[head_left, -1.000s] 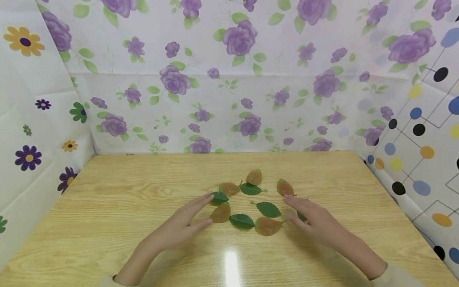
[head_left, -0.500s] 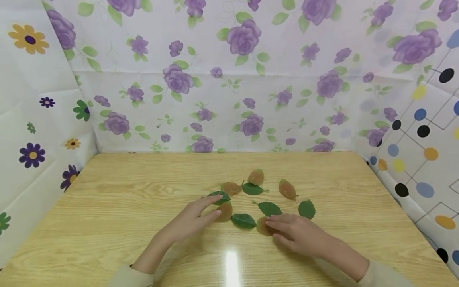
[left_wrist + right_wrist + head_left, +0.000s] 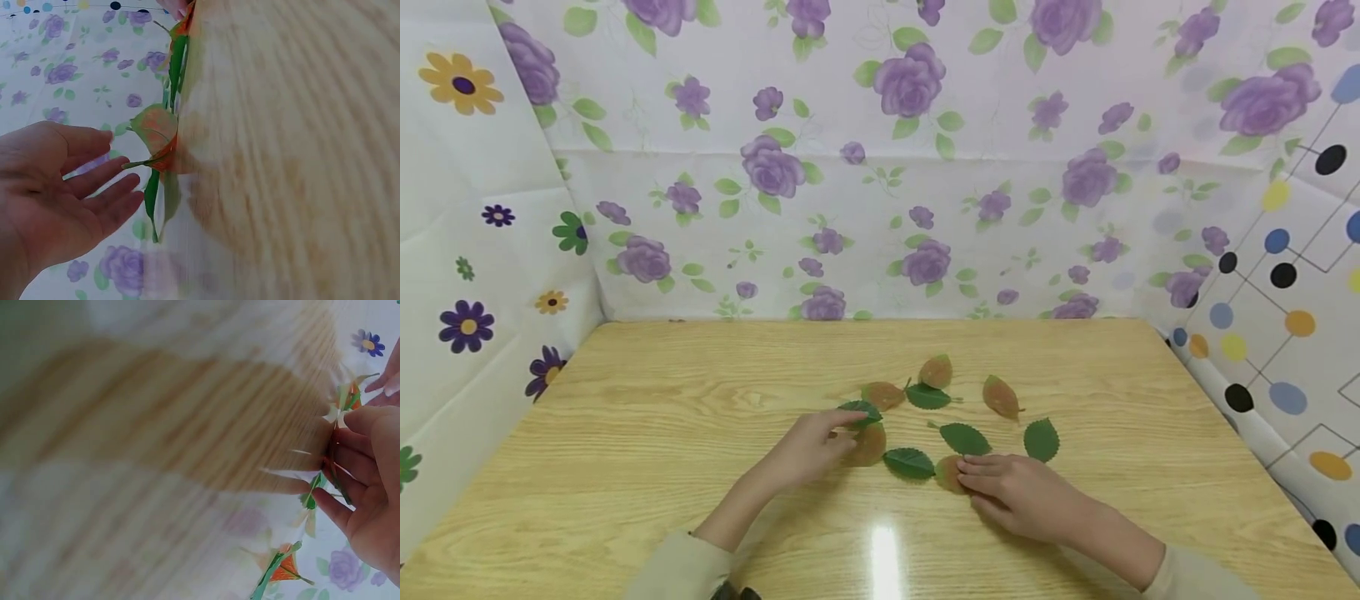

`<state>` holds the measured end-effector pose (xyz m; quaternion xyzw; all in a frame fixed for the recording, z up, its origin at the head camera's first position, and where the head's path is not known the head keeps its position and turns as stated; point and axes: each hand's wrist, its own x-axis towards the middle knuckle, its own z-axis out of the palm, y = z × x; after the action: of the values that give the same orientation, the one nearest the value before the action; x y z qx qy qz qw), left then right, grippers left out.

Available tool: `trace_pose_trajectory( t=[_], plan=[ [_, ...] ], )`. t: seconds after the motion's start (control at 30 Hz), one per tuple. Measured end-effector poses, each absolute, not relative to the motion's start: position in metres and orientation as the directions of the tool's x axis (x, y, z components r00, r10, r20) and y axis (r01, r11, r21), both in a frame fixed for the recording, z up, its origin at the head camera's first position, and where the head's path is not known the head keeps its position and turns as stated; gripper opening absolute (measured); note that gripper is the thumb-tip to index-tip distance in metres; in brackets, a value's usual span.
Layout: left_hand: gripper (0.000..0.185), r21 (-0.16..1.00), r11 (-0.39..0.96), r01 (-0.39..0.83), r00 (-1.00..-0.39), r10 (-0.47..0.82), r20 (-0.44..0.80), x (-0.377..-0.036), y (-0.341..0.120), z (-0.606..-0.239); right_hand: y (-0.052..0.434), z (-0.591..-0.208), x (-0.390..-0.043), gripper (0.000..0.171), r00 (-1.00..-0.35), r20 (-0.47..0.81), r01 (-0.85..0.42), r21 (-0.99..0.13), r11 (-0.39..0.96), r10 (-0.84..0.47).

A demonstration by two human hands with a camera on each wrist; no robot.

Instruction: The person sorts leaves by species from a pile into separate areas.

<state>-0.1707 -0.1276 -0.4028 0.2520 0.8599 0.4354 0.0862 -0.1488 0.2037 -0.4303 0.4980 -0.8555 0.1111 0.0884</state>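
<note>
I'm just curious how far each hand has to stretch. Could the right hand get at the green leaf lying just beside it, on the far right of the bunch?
Probably yes. The right hand rests on a reddish leaf, and the green leaf lies flat on the table just beyond its knuckles, with nothing over it.

The light is bright and soft. A white shine sits on the table [image 3: 886, 550] near the front edge. Shadows under the hands are faint. The head view is sharp but bends at its edges. Both wrist views are blurry and smeared.
</note>
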Motion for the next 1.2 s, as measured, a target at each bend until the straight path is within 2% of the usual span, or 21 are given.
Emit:
trace_pose_trajectory(
  t=[0.13, 0.47, 0.7, 0.97, 1.1, 1.2],
  plan=[
    [0.040, 0.758, 0.509, 0.409, -0.837, 0.539, 0.090, -0.178, -0.124, -0.404, 0.204, -0.429, -0.148, 0.033, -0.496, 0.248, -0.868, -0.112, 0.484, -0.832],
    [0.046, 0.702, 0.581, 0.413, -0.831, 0.556, 0.029, -0.191, -0.113, -0.404, 0.203, -0.430, -0.149, 0.033, -0.488, 0.250, -0.873, -0.118, 0.474, -0.836],
    [0.046, 0.662, 0.607, 0.440, -0.817, 0.577, 0.013, -0.193, -0.108, -0.408, 0.200, -0.427, -0.151, 0.026, -0.477, 0.300, -0.877, -0.102, 0.469, -0.826],
    [0.044, 0.582, 0.641, 0.501, -0.807, 0.589, 0.046, -0.192, -0.106, -0.412, 0.198, -0.427, -0.153, 0.022, -0.465, 0.342, -0.883, -0.104, 0.459, -0.817],
    [0.042, 0.574, 0.639, 0.512, -0.810, 0.582, 0.074, -0.192, -0.105, -0.413, 0.199, -0.427, -0.151, 0.026, -0.469, 0.341, -0.881, -0.120, 0.457, -0.815],
    [0.039, 0.577, 0.631, 0.518, -0.813, 0.574, 0.103, -0.192, -0.106, -0.415, 0.200, -0.427, -0.149, 0.031, -0.458, 0.324, -0.885, -0.075, 0.460, -0.828]
  ],
)
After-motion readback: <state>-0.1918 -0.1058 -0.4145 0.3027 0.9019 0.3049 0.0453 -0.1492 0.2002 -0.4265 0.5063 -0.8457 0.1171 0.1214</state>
